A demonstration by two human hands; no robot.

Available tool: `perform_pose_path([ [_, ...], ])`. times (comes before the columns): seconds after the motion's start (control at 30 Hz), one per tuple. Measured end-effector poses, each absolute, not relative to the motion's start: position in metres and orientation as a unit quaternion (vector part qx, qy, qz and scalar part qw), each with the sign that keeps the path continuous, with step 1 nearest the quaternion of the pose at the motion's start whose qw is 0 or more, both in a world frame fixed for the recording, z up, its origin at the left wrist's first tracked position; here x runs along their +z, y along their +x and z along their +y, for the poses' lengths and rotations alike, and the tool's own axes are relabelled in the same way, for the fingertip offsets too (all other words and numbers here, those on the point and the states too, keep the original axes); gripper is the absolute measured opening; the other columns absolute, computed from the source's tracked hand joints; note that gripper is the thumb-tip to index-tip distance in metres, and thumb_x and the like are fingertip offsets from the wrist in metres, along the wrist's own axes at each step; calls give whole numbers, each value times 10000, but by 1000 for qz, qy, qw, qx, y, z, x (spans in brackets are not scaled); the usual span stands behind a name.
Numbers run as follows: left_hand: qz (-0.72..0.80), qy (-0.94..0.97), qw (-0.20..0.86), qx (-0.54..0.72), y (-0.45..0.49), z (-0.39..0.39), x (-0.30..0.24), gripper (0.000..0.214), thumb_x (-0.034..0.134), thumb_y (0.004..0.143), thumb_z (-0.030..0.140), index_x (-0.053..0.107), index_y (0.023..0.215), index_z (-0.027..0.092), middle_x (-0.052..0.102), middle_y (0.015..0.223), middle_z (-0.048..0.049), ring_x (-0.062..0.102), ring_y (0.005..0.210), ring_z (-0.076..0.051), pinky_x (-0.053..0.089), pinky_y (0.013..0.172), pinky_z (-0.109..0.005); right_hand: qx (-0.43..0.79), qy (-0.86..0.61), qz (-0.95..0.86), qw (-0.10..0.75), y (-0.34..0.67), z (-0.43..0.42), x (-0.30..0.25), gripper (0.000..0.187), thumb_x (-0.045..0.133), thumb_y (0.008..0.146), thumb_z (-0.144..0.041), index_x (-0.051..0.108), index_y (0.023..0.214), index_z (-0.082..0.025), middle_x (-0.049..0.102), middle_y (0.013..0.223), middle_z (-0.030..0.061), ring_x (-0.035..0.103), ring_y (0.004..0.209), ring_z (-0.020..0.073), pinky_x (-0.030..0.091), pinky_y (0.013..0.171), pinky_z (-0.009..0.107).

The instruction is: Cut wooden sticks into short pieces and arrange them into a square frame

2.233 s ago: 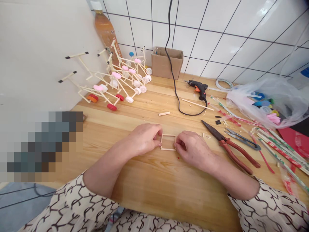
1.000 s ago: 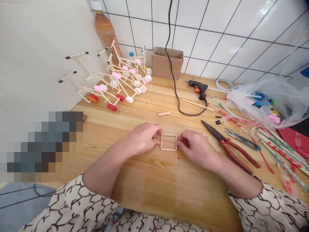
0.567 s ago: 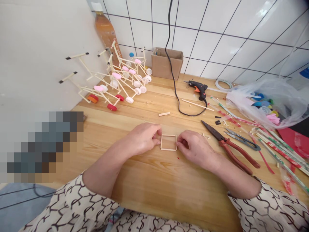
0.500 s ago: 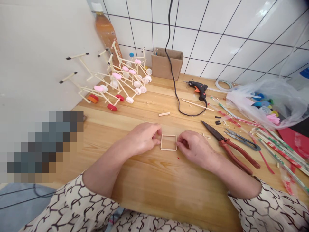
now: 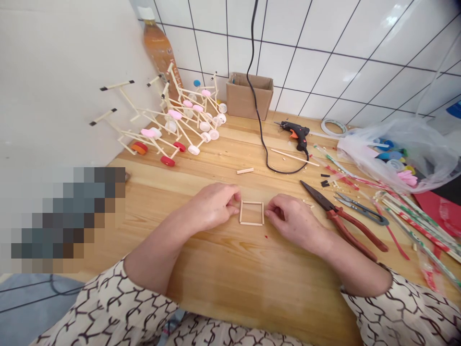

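Observation:
A small square frame of thin wooden sticks (image 5: 251, 224) lies flat on the wooden table between my hands. On its left side, my left hand (image 5: 216, 206) has thumb and forefinger apart, their tips right beside the left stick; whether they touch it I cannot tell. My right hand (image 5: 293, 218) rests to the right of the square, fingers curled and thumb a little apart, with a narrow gap to the right stick. Neither hand holds anything that I can see. Behind the square lies a short bundle of sticks (image 5: 245, 171).
Several stick models with bottle-cap wheels (image 5: 167, 161) stand at the back left, near a drink bottle (image 5: 158, 45). A cardboard box (image 5: 249, 98), corded glue gun (image 5: 296, 133), pliers (image 5: 336, 210), thread snips (image 5: 363, 211) and a plastic bag of caps (image 5: 428, 139) lie behind and right.
My right hand has drawn slightly to the right, away from the square's right stick. My left hand and the square stay practically where they were.

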State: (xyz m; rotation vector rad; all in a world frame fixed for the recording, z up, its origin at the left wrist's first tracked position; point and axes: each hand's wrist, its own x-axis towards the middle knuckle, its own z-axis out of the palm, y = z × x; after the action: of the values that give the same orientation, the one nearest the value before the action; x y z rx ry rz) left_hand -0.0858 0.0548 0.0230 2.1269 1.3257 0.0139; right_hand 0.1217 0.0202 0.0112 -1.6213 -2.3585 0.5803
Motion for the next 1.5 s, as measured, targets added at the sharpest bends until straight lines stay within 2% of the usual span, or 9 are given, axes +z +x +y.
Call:
perform_pose_path([
  [1.5,509,797,324,-4,-84,56,21,196,619,671,275,591,849,198,623,684,24,540,588,-130,337,538,-235,200,-544,-808,104,118,20,10,98,536,772,-186,577,684,-176,609,670,26,519,620,146,372,580,254],
])
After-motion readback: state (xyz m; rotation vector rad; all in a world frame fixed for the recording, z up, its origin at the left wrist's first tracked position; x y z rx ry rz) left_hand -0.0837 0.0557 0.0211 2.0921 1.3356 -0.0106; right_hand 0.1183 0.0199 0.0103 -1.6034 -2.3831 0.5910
